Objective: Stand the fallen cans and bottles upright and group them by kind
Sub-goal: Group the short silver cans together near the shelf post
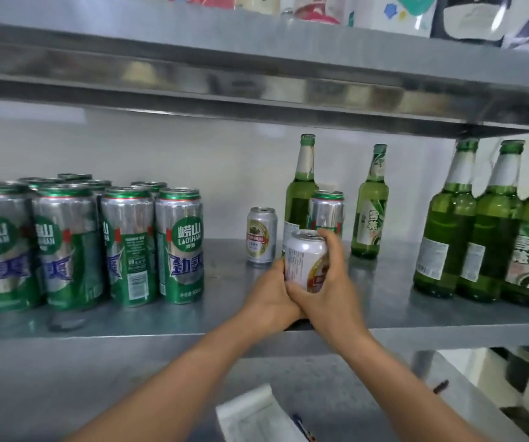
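Both hands grip a short silver can with a red and gold label (304, 258), held slightly tilted just above the steel shelf (225, 317). My left hand (271, 296) cups its lower left side and my right hand (328, 283) wraps its right side. A matching short can (260, 236) stands upright just behind and to the left. Several tall green-and-silver cans (87, 244) stand grouped at the left. One more tall can (326, 213) stands behind the held can, between two upright green bottles (301, 186) (370, 207). Three green bottles (493, 231) stand grouped at the right.
The upper shelf (256, 78) hangs low over the bottle tops. A white wall closes the back. Below the shelf lies a steel counter with a paper pad (253, 416) and a pen (301, 425).
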